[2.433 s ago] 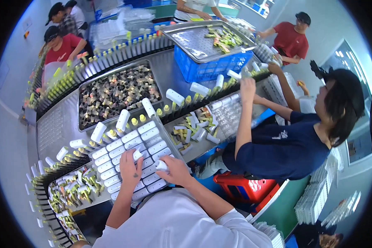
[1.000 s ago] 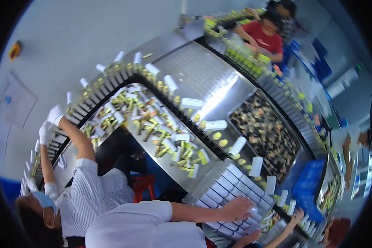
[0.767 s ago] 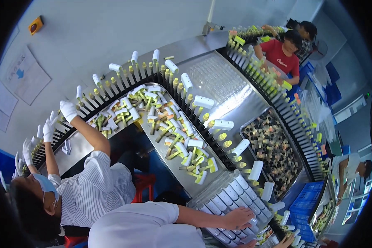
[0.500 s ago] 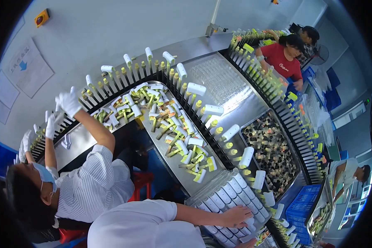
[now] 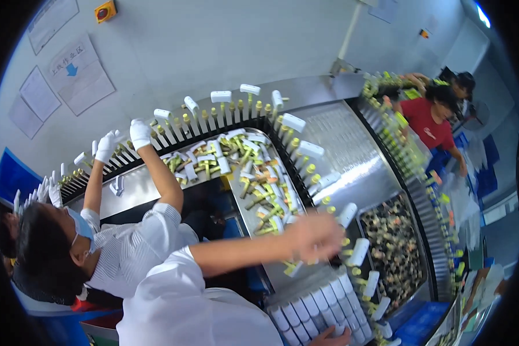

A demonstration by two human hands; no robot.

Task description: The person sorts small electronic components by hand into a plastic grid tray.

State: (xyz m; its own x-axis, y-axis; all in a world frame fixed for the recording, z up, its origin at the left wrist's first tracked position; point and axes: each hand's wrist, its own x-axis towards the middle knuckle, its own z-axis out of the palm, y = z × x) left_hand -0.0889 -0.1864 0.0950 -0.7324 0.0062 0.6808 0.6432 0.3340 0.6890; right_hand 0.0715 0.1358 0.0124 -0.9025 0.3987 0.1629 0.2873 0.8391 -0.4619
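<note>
I see the right hand (image 5: 331,337) over the near part of a tray (image 5: 288,293) holding rows of white cases (image 5: 318,300); whether its fingers grip one I cannot tell. The left hand (image 5: 317,236) is blurred above the steel worktop (image 5: 281,278), fingers curled, its grasp unreadable to me. Yellow-green and white pieces (image 5: 262,184) lie heaped there, beside a curving row of black posts (image 5: 232,115). Past these, a steel tray (image 5: 419,242) is full of dark and pale bits (image 5: 389,248). Farther off, a co-worker's white-gloved hands (image 5: 139,135) are at the posts, before papers (image 5: 86,81) on a pale wall (image 5: 225,40).
</note>
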